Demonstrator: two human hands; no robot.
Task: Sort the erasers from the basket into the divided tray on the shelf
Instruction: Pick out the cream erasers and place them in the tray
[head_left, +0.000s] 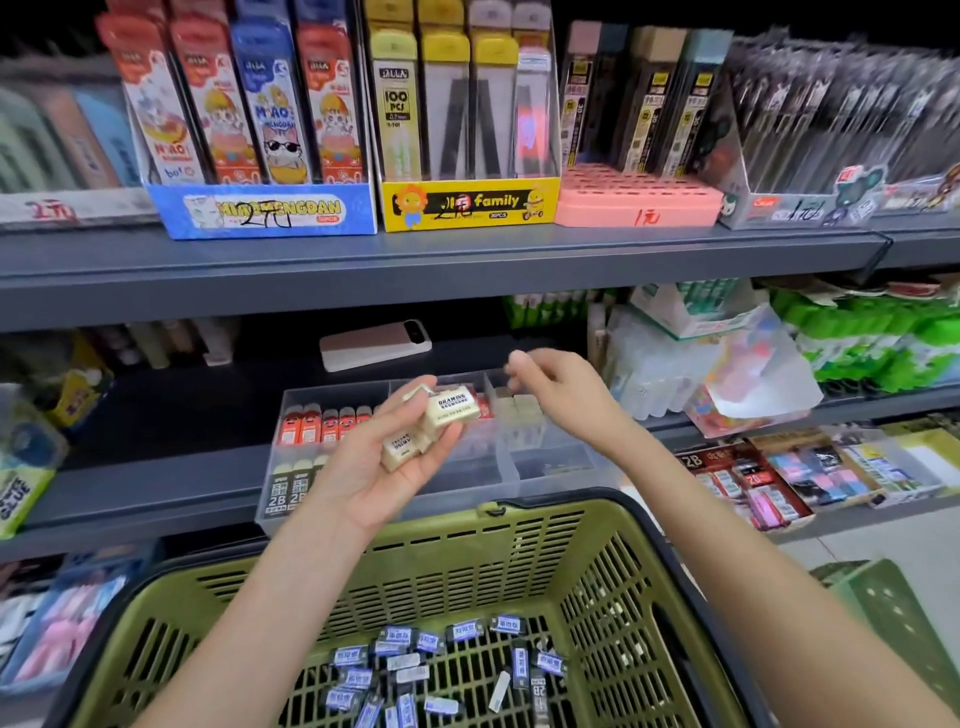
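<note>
Shop shelving of grey metal filled the background, stocked with packets of pencil leads above and glue and erasers lower down; on the middle shelf sat the clear divided tray (558, 480), with red erasers (327, 423) in its rear left compartment, black 2B erasers (288, 491) in its front left one and a few cream blocks (519, 406) in its rear right one. The left hand (384, 457) lay palm up in front of the tray, its fingers loosely cupped around several cream erasers (441, 410); the right hand (550, 387) hung over the rear right compartment, its fingertips (515, 361) drawn together and blurred; I could not tell whether they pinched anything. Below both forearms stood the green basket (467, 561); blue-labelled erasers (441, 660) lay scattered across its bottom. Behind the tray, on the same shelf, rested a pink and white phone (374, 344).
</note>
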